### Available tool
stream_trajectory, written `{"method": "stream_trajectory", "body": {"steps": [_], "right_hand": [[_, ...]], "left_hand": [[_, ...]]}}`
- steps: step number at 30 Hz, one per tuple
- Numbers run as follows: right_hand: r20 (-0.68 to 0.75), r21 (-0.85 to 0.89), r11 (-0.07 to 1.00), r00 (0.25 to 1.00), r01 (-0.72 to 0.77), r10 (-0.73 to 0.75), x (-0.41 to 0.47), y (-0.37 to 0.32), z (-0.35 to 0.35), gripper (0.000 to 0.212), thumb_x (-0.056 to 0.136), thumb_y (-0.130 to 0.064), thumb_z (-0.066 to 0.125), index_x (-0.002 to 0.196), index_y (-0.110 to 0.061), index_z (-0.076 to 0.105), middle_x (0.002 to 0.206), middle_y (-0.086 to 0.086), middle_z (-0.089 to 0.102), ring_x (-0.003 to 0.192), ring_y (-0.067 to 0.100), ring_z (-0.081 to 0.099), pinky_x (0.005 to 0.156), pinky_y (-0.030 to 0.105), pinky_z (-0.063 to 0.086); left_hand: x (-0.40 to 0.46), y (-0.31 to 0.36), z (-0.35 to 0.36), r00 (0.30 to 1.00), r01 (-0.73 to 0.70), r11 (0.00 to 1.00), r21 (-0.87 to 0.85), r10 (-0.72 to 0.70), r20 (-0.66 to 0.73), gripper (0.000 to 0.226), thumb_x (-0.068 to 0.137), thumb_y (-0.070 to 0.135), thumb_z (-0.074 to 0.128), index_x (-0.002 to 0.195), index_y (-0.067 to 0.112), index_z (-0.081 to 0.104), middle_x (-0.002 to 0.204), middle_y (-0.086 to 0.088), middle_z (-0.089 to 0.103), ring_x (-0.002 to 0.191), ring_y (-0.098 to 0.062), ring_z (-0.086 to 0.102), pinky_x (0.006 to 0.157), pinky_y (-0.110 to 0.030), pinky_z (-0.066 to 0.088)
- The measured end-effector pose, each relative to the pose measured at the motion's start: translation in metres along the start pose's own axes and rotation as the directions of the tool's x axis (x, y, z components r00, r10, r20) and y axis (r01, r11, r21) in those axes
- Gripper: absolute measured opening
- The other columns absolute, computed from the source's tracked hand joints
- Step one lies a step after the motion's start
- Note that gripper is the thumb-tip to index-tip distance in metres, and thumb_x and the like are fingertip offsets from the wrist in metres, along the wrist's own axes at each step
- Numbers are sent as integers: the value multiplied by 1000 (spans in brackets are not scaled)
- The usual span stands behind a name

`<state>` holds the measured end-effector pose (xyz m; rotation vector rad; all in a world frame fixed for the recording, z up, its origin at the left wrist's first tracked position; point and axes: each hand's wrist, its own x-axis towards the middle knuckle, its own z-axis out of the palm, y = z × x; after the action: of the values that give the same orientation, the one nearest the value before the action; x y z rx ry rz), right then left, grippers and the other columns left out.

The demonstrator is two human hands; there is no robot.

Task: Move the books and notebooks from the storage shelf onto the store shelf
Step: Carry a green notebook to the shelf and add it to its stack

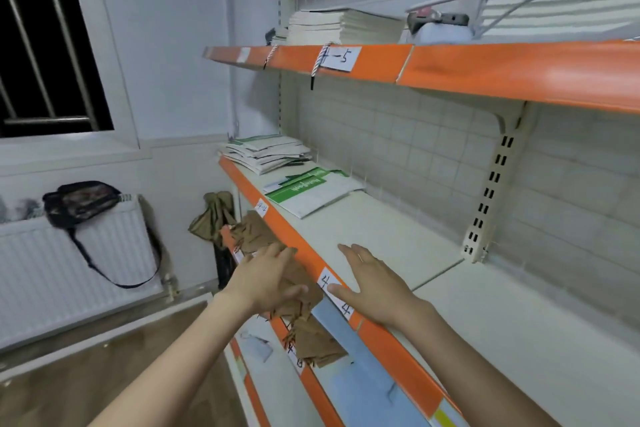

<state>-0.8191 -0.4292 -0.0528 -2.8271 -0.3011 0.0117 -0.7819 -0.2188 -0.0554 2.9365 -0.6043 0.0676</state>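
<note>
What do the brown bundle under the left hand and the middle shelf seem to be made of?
The brown bundle looks like matte kraft paper: dull tan, creased, flat folded edges, possibly bags. The middle shelf looks like painted sheet metal: smooth off-white deck with a soft sheen, on a slotted metal bracket; its glossy orange front strip may be plastic.

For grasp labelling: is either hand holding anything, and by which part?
Left hand grips the brown paper bundle at its upper end. Right hand holds nothing.
</note>
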Motion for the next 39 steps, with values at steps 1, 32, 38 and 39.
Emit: {"method": "stream_trajectory", "body": {"steps": [1,32,38,39], "right_hand": [[0,-8,1000,1000,9,-9,5,-1,4,80,91,-62,41,152,-25,6,160,5,7,145,26,18,117,41,21],[-71,6,968,965,-252,252,274,5,28,67,97,-53,34,152,-24,9,160,6,9,146,24,16,117,38,19],[-60,-15,953,951,-303,302,285,5,28,65,99,-49,35,152,-23,10,159,6,11,145,23,18,117,37,22],[-58,-16,950,948,-313,311,286,5,29,65,98,-48,35,152,-23,10,159,6,10,145,23,18,117,37,22]], "left_hand": [[2,-4,2,1000,1,1000,-3,-1,-7,79,84,66,47,147,25,21,153,2,24,140,-20,25,114,-43,25],[260,-138,11,988,-145,989,-10,146,48,77,86,73,31,142,21,33,150,-3,29,141,-20,23,115,-50,13],[284,-138,15,996,-79,997,6,79,41,69,84,70,40,131,19,42,132,-9,48,123,-30,41,105,-45,32],[287,-136,15,997,-69,998,4,69,31,68,83,69,45,130,19,43,129,-9,50,122,-30,42,104,-45,33]]}}
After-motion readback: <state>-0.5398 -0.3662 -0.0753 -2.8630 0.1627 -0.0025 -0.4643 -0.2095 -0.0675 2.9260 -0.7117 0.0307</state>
